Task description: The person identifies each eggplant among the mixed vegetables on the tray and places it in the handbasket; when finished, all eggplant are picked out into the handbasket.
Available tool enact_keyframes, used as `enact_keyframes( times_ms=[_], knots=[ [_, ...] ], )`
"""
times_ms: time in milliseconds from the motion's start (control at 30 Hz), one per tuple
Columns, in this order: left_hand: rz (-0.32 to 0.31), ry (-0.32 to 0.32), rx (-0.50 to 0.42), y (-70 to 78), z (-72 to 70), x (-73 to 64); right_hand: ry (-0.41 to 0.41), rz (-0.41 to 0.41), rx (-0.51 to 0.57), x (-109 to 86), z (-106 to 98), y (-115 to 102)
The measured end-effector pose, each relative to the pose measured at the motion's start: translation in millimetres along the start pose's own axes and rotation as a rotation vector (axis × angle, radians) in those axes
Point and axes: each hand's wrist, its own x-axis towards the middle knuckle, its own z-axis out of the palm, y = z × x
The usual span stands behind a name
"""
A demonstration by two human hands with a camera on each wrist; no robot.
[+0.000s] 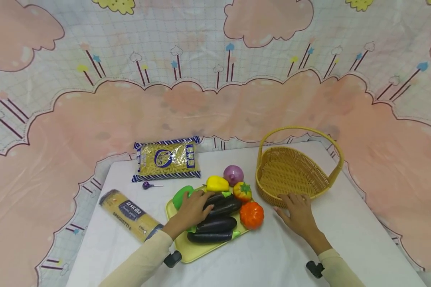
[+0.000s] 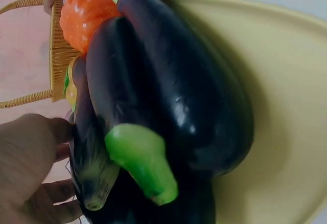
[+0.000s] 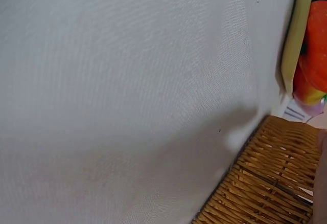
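My left hand [image 1: 191, 209] is over the left end of a dark eggplant [image 1: 224, 206] on a yellow tray [image 1: 194, 255], fingers and thumb at its sides. In the left wrist view, the hand [image 2: 30, 162] grips this slim eggplant [image 2: 87, 152] near its stem end. More eggplants [image 1: 215, 225] lie in front of it. My right hand [image 1: 299, 215] holds the near rim of a wicker basket [image 1: 291, 171], fingers over the edge and thumb outside. Only a sliver of that hand [image 3: 321, 183] shows in the right wrist view, against the basket's woven side [image 3: 271, 173].
Around the tray's far and right sides are a green pepper [image 1: 181, 196], a yellow pepper [image 1: 217, 184], a purple onion [image 1: 233, 175], a red-yellow tomato-like piece [image 1: 242, 191] and an orange pumpkin [image 1: 252, 215]. Pasta bag [image 1: 167, 159], spaghetti pack [image 1: 131, 214] and lollipop [image 1: 147, 185] lie left.
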Motion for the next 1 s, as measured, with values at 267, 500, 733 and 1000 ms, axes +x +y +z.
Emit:
enact_keyframes(
  times_ms=[267,500,733,1000],
  knots=[
    [0.015,-0.033,0.027,-4.0,-4.3,11.9,-0.002,0.006,0.009,0.9,0.3,-1.0],
    [0.045,-0.053,0.042,-1.5,-6.7,15.9,-0.003,0.016,0.018,0.5,1.1,-1.0],
    [0.023,-0.106,-0.069,-0.3,-5.9,17.7,0.016,0.006,0.017,-0.2,1.8,0.0],
    [0.039,-0.113,-0.103,-1.7,-4.9,18.7,0.029,-0.012,0.011,0.6,2.1,2.2]
  ],
)
